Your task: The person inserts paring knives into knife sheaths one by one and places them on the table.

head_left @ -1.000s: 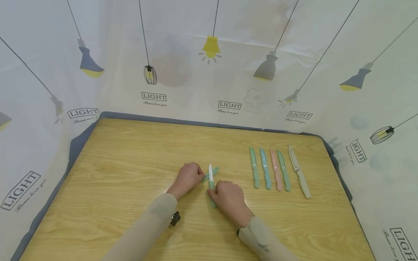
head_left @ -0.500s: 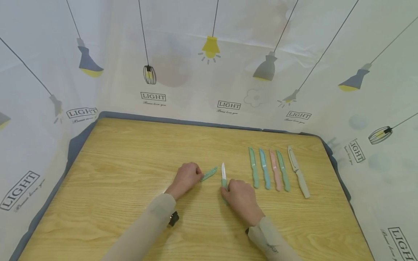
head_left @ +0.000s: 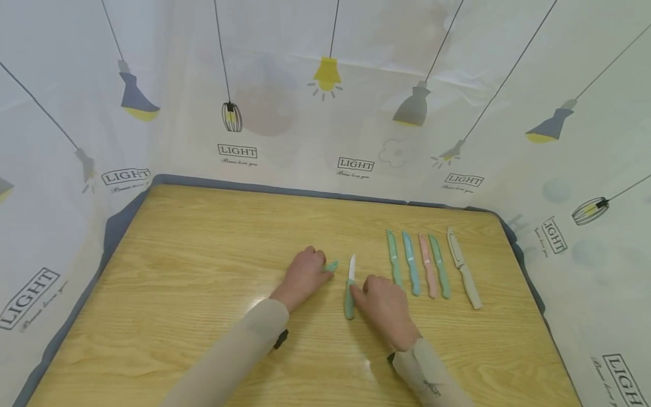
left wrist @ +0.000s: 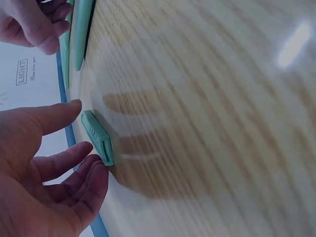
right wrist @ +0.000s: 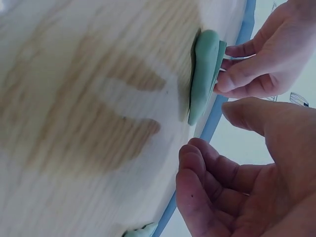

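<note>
A small knife with a green handle [head_left: 349, 305] and white blade [head_left: 352, 265] lies on the table, its tip pointing away. My right hand [head_left: 386, 308] is just right of it. In the right wrist view, thumb and fingers stand apart and the handle [right wrist: 205, 74] lies beyond them, ungripped. Left of the knife is a green blade sheath [left wrist: 98, 138], mostly covered by my left hand [head_left: 305, 277] in the head view. The left wrist view shows the left thumb near one end of the sheath and curved fingertips right at the other, with a gap across the hand.
Several sheathed knives stand in a row at the right: a green one [head_left: 394, 254], a blue one [head_left: 412, 263], a pink one [head_left: 428, 265], another green one [head_left: 439, 265] and a longer cream one [head_left: 464, 268]. A lamp-printed curtain [head_left: 285, 169] surrounds the wooden table [head_left: 203, 237].
The knife has moved right from across the sheath, and the right hand has let it go. My left hand, earlier pinching the sheath's near end, has moved right over it and loosened.
</note>
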The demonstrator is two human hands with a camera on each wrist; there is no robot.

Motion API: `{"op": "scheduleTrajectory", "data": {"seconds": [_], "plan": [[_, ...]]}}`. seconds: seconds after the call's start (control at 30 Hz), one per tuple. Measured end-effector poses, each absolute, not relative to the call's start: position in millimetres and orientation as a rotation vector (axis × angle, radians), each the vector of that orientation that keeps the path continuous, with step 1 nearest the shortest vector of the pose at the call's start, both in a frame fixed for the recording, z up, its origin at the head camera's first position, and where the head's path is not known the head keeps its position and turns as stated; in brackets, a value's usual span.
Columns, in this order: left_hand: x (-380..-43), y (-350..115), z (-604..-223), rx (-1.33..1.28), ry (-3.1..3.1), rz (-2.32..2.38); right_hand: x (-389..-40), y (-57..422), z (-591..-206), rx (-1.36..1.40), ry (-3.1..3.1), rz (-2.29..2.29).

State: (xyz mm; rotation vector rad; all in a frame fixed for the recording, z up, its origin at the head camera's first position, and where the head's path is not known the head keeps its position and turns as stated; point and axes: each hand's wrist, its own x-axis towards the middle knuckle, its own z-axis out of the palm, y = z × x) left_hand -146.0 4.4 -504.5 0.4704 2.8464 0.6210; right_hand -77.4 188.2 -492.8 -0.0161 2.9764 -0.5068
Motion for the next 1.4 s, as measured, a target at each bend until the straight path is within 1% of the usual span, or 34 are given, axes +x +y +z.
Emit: {"op": "scheduleTrajectory", "data": {"seconds": [0.17, 0.63, 0.83, 1.4], "plan": [[-149, 8, -507, 0.515, 2.863, 0.56, -78, 192, -494, -0.01, 2.983, -0.523], [-149, 9, -502, 0.425, 2.828, 0.625, -78, 193, -490, 0.009, 2.967, -0.551], [-149, 3, -502, 0.275, 2.725, 0.902, -79, 186, -491, -0.004, 2.958, -0.59], [-146, -30, -499, 0.008, 2.581, 1.482, -85, 168, -498, -0.119, 3.04, -0.5]]}}
